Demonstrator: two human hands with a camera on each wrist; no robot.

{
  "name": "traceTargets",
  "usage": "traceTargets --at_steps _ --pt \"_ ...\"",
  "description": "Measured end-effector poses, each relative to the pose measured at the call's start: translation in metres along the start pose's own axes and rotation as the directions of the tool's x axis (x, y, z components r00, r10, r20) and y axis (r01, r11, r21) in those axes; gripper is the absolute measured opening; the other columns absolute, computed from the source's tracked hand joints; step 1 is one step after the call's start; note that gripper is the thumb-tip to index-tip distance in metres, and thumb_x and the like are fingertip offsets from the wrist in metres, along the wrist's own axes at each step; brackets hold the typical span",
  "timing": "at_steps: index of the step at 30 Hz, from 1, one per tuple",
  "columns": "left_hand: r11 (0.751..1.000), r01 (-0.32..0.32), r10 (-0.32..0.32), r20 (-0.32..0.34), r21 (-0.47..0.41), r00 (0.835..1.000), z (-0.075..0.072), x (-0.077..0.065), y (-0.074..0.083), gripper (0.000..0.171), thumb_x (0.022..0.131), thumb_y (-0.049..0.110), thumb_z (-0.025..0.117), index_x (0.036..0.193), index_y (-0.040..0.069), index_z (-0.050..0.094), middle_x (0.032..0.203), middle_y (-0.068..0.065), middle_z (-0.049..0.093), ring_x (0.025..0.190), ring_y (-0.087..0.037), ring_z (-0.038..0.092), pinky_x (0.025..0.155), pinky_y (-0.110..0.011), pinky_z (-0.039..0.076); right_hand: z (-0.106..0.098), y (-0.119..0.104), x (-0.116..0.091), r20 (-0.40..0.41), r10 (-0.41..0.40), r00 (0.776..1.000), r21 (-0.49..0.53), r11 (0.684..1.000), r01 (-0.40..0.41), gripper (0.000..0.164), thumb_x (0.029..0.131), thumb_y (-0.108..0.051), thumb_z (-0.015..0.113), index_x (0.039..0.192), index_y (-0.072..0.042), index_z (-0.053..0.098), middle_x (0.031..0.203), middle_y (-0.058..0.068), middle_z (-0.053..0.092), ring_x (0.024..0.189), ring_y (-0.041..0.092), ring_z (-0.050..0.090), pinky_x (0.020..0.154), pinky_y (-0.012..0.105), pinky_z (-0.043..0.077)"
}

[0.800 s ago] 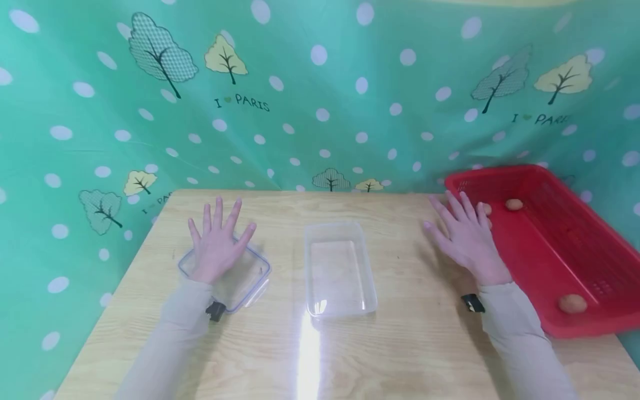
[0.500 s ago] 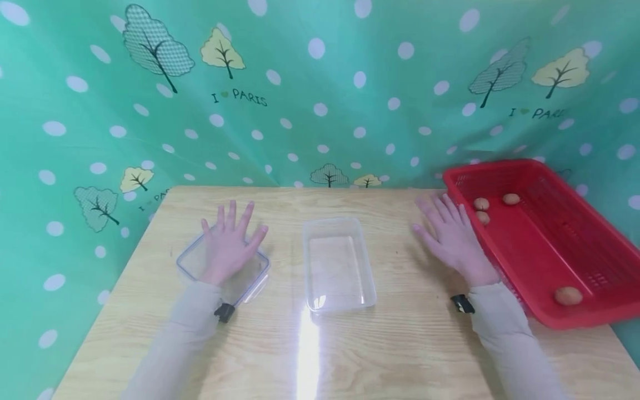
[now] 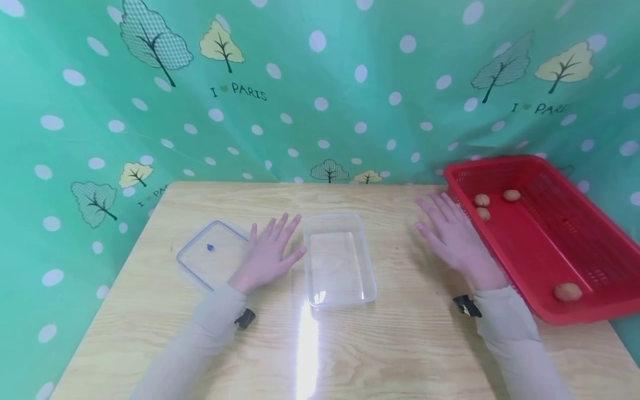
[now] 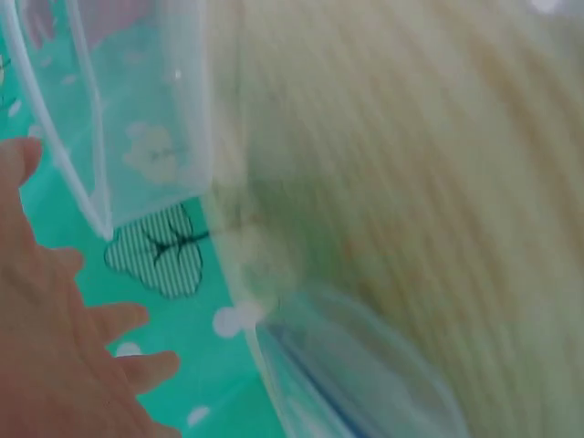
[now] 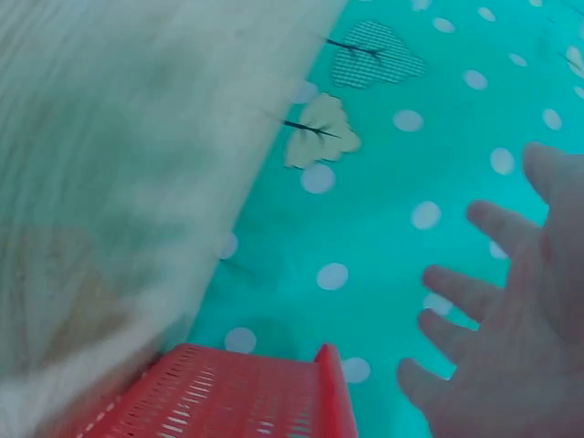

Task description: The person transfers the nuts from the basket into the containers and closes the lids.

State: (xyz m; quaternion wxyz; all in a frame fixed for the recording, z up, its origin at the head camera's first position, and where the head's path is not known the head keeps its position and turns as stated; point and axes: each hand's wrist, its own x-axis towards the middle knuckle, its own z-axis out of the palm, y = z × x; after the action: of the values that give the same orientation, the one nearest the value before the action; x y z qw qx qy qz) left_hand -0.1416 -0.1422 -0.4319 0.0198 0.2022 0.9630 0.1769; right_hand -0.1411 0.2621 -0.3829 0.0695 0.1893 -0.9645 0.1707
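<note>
My left hand (image 3: 269, 256) hovers with spread fingers between a clear lid (image 3: 207, 264) and a clear plastic container (image 3: 369, 266), holding nothing. The lid has a blue edge and a small blue mark, and the hand and sleeve hide its right part. In the left wrist view the container (image 4: 151, 109) stands beyond the fingers. My right hand (image 3: 457, 241) is held above the table, fingers extended and nothing in them, just left of a red basket (image 3: 540, 319). The right wrist view shows the basket's slotted wall (image 5: 228, 392) below that hand.
Several walnuts lie in the basket, one walnut (image 3: 568, 292) near its front and another walnut (image 3: 511, 195) toward the back. The wooden table (image 3: 390, 350) meets a green dotted cloth (image 3: 280, 50) at its back edge. A bright light reflection (image 3: 307, 350) crosses the tabletop.
My left hand has moved right, from over the lid to beside the container, uncovering the blue mark. The right hand has shifted slightly left, off the basket's edge, so more walnuts show.
</note>
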Motion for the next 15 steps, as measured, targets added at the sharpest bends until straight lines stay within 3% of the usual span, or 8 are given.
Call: traceTargets --at_steps 7,11,15 --pt "0.985 -0.079 0.084 0.032 -0.152 0.996 0.005 -0.005 0.015 0.071 0.100 0.055 0.037 0.157 0.027 0.006 0.159 -0.015 0.011 0.139 -0.045 0.022 0.110 -0.065 0.010 -0.022 -0.001 -0.015 -0.036 0.030 0.999 0.079 0.996 -0.027 0.065 0.095 -0.028 0.058 0.150 -0.008 0.032 0.151 0.025 0.025 0.140 0.044 0.014 0.107 0.066 0.019" --pt "0.962 -0.064 0.092 0.095 -0.264 0.991 0.007 -0.010 0.020 0.072 0.098 0.058 0.039 0.157 0.030 0.008 0.159 -0.013 0.012 0.138 -0.042 0.026 0.107 -0.063 0.023 -0.031 -0.001 -0.019 -0.032 0.057 0.998 0.068 0.996 -0.055 0.072 0.092 -0.028 0.063 0.152 -0.009 0.029 0.151 0.024 0.024 0.140 0.044 0.014 0.099 0.071 0.027" --pt "0.948 -0.036 0.079 0.125 -0.316 0.989 0.008 -0.009 0.021 0.073 0.097 0.056 0.045 0.156 0.030 0.011 0.159 -0.012 0.014 0.138 -0.040 0.027 0.102 -0.065 0.031 -0.035 0.000 -0.022 -0.013 0.061 0.998 0.060 0.996 -0.060 0.076 0.090 -0.028 0.066 0.153 -0.010 0.027 0.151 0.024 0.023 0.139 0.046 0.016 0.093 0.074 0.031"
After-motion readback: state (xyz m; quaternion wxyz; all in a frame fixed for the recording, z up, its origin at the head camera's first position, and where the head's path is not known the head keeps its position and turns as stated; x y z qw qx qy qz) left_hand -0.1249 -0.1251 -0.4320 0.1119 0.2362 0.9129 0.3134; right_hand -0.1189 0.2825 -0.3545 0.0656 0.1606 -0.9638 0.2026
